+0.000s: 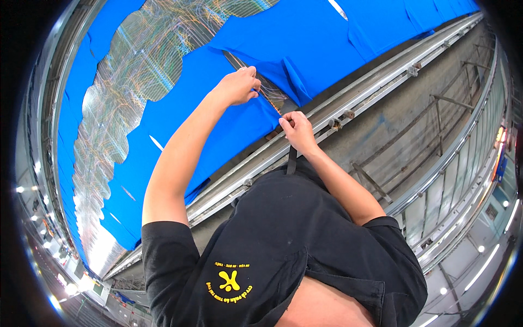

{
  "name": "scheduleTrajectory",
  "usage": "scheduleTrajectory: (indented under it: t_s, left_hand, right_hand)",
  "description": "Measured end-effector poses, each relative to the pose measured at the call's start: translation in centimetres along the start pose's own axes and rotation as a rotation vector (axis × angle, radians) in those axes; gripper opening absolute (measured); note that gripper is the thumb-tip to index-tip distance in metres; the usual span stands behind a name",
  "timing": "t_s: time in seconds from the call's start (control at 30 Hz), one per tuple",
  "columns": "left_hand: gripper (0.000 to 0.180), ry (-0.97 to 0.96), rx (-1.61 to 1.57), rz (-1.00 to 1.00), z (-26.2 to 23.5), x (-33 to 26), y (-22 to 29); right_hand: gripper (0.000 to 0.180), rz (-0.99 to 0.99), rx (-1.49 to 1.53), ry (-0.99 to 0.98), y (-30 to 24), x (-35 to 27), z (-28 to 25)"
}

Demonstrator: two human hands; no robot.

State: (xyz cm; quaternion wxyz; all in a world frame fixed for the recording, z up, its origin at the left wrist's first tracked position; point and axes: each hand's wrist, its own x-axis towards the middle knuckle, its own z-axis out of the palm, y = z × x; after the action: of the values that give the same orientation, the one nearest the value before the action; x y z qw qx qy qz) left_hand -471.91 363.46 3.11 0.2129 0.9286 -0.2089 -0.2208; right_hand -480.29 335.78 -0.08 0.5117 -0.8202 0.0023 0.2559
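Just beyond the metal rail of a long table, the person's left hand was bent at the fingers, only partly closed; I couldn't tell what, if anything, it gripped, since its own knuckles hid the fingertips. Closer to the rail, the right hand had its thumb and forefinger drawn nearly together, the other fingers curled out of sight. Whether it pinched the cloth edge was too small to make out. Between them ran a thin orange-flecked line, perhaps thread or a marking. The blue cloth lay across the rail from the person, partly covered by the left forearm, its far stretches cut off at the top of my view. Farther from the rail, between wavy cloth edges, a bare surface showed tangled coloured lines, blurring into glare. On the rail's near side, a black strap hung below the right hand, its upper end hidden, before the person's black shirt.
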Motion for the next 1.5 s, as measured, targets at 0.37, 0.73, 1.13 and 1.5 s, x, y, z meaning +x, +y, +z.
scheduleTrajectory:
  t_s: [0.37, 0.73, 1.13, 1.5]
  left_hand:
    - [0.039, 0.662, -0.091, -0.267, 3.0, -0.5, 0.9]
    - [0.09, 0.35, 0.098, -0.301, 13.9, -4.0, 12.2]
    - [0.06, 0.711, -2.062, -0.521, 13.1, -1.2, 14.3]
    - [0.038, 0.888, -1.048, -1.158, 15.0, -2.0, 15.3]
  right_hand:
    - [0.023, 0.101, -0.2, -0.01, -1.1, 1.8, -0.9]
    - [0.019, -0.106, -0.136, 0.077, -1.0, 2.8, -3.2]
    - [0.014, -0.832, -0.588, -0.267, -2.3, 3.5, -5.9]
    - [0.063, -1.054, -0.822, -0.241, -2.7, 14.7, -7.9]
